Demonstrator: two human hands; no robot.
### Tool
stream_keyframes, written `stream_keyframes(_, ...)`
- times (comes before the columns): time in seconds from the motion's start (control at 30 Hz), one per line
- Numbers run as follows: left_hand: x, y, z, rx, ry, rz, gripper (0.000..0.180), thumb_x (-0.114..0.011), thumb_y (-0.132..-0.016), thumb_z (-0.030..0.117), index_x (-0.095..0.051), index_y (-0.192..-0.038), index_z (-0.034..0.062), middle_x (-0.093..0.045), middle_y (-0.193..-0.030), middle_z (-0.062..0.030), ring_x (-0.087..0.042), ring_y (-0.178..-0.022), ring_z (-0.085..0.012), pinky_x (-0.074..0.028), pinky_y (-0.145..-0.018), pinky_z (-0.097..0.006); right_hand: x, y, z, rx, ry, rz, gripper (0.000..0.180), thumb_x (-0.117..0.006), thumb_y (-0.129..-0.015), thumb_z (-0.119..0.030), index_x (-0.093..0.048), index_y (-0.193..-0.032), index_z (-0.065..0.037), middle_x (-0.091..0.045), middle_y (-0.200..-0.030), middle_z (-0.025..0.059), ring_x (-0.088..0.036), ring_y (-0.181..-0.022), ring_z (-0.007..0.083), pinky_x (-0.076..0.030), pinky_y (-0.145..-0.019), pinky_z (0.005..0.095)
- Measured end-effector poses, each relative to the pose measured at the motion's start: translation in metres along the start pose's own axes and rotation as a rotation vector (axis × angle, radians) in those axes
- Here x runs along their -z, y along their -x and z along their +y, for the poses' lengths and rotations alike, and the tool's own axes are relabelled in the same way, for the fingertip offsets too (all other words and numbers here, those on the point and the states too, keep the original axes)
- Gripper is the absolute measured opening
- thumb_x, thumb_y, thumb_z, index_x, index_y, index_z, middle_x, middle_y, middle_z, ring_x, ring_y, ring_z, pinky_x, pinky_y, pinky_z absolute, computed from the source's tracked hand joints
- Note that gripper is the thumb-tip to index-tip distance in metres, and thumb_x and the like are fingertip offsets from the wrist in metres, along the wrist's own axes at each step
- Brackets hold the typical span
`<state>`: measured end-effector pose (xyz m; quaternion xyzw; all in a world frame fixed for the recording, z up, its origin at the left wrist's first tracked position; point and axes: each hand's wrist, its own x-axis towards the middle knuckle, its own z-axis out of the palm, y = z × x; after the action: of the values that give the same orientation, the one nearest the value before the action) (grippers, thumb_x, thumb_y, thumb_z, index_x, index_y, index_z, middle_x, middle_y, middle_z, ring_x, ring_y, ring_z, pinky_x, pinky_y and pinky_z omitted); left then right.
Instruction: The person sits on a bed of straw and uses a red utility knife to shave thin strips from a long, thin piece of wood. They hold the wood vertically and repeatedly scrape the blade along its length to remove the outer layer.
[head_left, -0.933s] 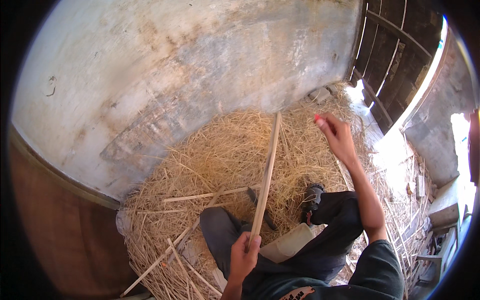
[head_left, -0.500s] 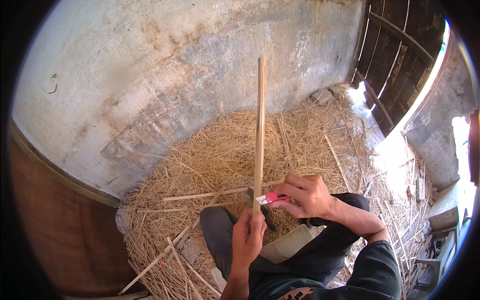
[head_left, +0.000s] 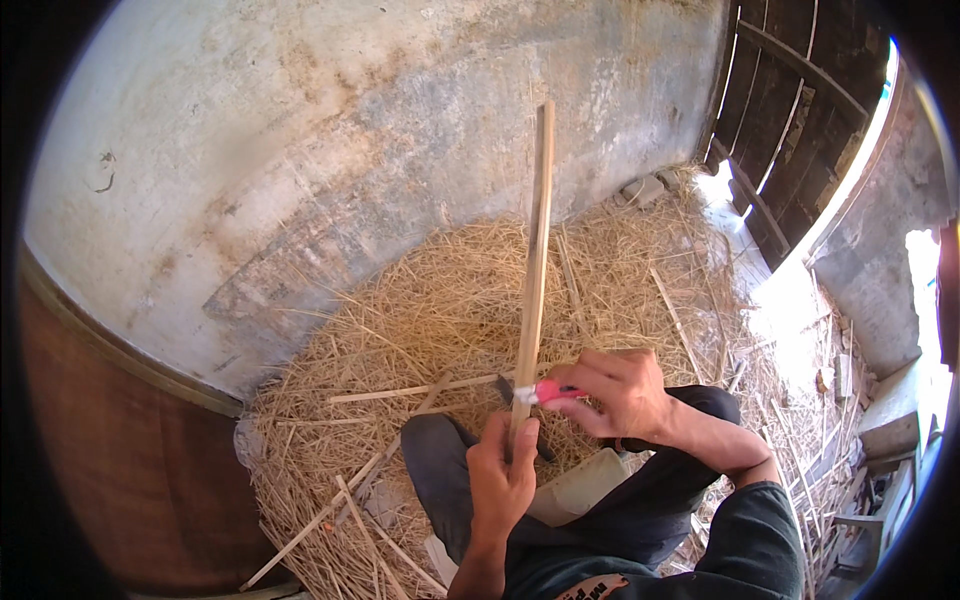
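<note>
Head view, looking down on a seated person. The left hand (head_left: pixel 503 478) is closed round the lower end of a long pale stick (head_left: pixel 533 270), thumb up along its near face. The stick stands nearly upright in the picture, its top reaching up in front of the grey plastered wall (head_left: pixel 330 150). The right hand (head_left: pixel 617 393) is closed on a small tool with a pink handle (head_left: pixel 548 391); the tool's pale tip meets the stick just above the left hand. Whether a blade is out cannot be told.

Both forearms enter from the lower edge, the right one in a dark sleeve (head_left: pixel 770 530). The person's legs, in dark trousers (head_left: pixel 640 500), are folded beneath the hands, and a pale flat piece (head_left: pixel 580 485) lies on the lap, just beside the left hand.

A heap of straw (head_left: pixel 440 310) covers the ground between the legs and the wall. More sticks (head_left: pixel 420 388) lie on the straw to the left of the hands; one runs crosswise and ends near the upright stick, and others (head_left: pixel 320 520) slant toward the lower left. At upper right stands a dark slatted door (head_left: pixel 800 110), with bright daylight at its edge. Scraps of split wood (head_left: pixel 830 400) are scattered on the ground at right, well apart from the hands.
</note>
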<state>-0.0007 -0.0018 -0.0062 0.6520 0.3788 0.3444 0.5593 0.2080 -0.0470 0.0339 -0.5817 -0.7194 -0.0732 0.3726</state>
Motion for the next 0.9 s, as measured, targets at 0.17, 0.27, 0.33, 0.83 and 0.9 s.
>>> stream_keyframes(0.17,0.001,0.017,-0.01,0.049,-0.097,-0.053,0.03,-0.066,-0.11,0.027,-0.065,-0.097,0.0,-0.055,-0.065,-0.0013,-0.049,-0.059,-0.0069,-0.039,-0.053,-0.029,0.009,-0.009,0.032,-0.204,-0.032,0.135,0.02,-0.083,-0.093,-0.027,-0.082,-0.107,-0.013,-0.08,-0.094,0.0072,-0.076,-0.07,0.0238,-0.06,-0.059,0.0342)
stream_keyframes(0.27,0.003,0.029,-0.02,0.082,-0.144,-0.089,0.03,-0.068,-0.108,0.027,-0.065,-0.097,-0.0008,-0.057,-0.062,-0.0076,-0.052,-0.055,-0.0115,-0.043,-0.052,-0.033,0.02,-0.019,0.056,-0.306,0.009,0.175,0.021,-0.08,-0.096,-0.026,-0.083,-0.109,-0.01,-0.08,-0.092,0.0108,-0.077,-0.073,0.0218,-0.06,-0.063,0.0341)
stream_keyframes(0.33,0.008,0.037,-0.024,0.098,-0.182,-0.136,0.03,-0.068,-0.108,0.027,-0.066,-0.097,-0.001,-0.057,-0.062,-0.0076,-0.053,-0.055,-0.0108,-0.042,-0.052,-0.033,0.025,-0.022,0.083,-0.409,0.041,0.227,0.023,-0.079,-0.097,-0.026,-0.083,-0.109,-0.008,-0.079,-0.089,0.0119,-0.075,-0.071,0.02,-0.058,-0.062,0.0343)
stream_keyframes(0.83,0.026,0.03,-0.044,0.167,0.031,-0.128,0.037,-0.049,-0.117,0.034,-0.057,-0.094,0.0058,-0.049,-0.068,0.0039,-0.042,-0.058,-0.0015,-0.032,-0.05,-0.023,-0.001,-0.01,0.062,-0.226,-0.192,0.093,0.02,-0.074,-0.102,-0.027,-0.08,-0.109,-0.009,-0.075,-0.086,0.0091,-0.069,-0.064,0.0231,-0.055,-0.06,0.0403)
stream_keyframes(0.9,0.02,0.018,-0.036,0.131,0.031,-0.094,0.036,-0.05,-0.117,0.032,-0.058,-0.095,0.0052,-0.049,-0.068,0.0036,-0.041,-0.058,-0.0022,-0.033,-0.051,-0.024,-0.013,-0.003,0.044,-0.1,-0.195,0.024,0.02,-0.076,-0.099,-0.028,-0.079,-0.108,-0.01,-0.076,-0.091,0.0089,-0.073,-0.069,0.0271,-0.057,-0.059,0.0398)
